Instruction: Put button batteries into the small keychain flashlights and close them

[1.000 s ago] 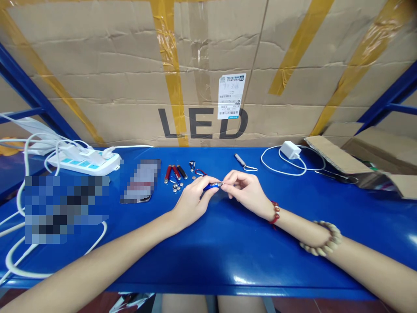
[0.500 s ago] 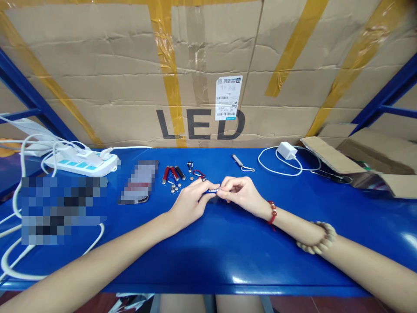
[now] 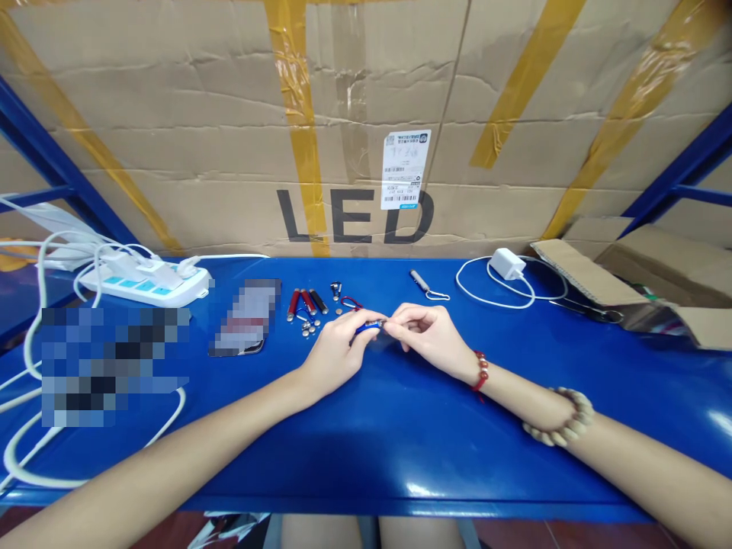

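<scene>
My left hand [image 3: 333, 352] is closed around a small blue flashlight [image 3: 369, 326], a slim tube held nearly level above the table. At the tube's silvery right end, the thumb and forefinger of my right hand [image 3: 426, 335] are pinched together; whatever lies between them is too small to make out. Beyond my left hand are red flashlight tubes [image 3: 294, 303] and a black tube [image 3: 318, 302]. Several button cells [image 3: 309, 329] lie near them, with a red carabiner clip [image 3: 350, 303] and small metal parts [image 3: 335, 290]. A silver flashlight [image 3: 419, 280] with a carabiner rests farther back.
On the blue table [image 3: 366, 442], a phone [image 3: 245, 316] with a blurred-out screen and a white power strip [image 3: 154, 282] with cables lie left. A white charger [image 3: 506, 264] with its cord sits back right, near an open carton [image 3: 657, 286]. A large cardboard box [image 3: 229, 152] stands behind.
My left hand has shifted slightly, and more of the blue tube shows between the hands. The right fingertips remain at its end. The whole view has moved a little.
</scene>
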A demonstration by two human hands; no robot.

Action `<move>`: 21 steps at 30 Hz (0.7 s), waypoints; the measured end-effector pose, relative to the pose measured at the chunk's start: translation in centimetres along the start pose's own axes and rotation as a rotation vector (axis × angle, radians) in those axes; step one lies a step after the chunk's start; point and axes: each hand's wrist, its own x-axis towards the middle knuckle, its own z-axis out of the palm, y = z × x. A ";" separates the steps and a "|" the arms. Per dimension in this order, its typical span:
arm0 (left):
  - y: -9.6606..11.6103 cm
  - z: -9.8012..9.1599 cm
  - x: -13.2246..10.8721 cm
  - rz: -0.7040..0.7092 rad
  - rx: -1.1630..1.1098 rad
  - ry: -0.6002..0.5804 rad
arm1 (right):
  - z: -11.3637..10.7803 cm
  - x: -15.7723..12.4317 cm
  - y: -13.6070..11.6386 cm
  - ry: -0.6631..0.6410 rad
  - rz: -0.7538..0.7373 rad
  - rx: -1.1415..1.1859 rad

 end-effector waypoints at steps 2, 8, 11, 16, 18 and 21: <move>-0.1 0.0 0.0 -0.025 -0.027 0.002 | -0.1 0.0 0.0 -0.005 -0.031 -0.055; -0.2 0.0 0.1 -0.060 -0.056 -0.022 | -0.2 0.4 0.1 0.127 -0.110 -0.124; 0.0 -0.1 0.1 -0.051 -0.056 -0.052 | -0.5 0.6 0.2 0.098 -0.200 -0.106; 0.3 -0.3 0.1 -0.072 -0.035 -0.107 | -1.0 0.5 0.3 0.029 -0.295 -0.145; 0.2 -0.3 0.1 -0.079 -0.046 -0.138 | -1.0 0.4 0.3 0.021 -0.303 -0.178; 0.1 -0.3 0.0 -0.079 -0.090 -0.177 | -0.9 0.2 0.3 0.010 -0.278 -0.201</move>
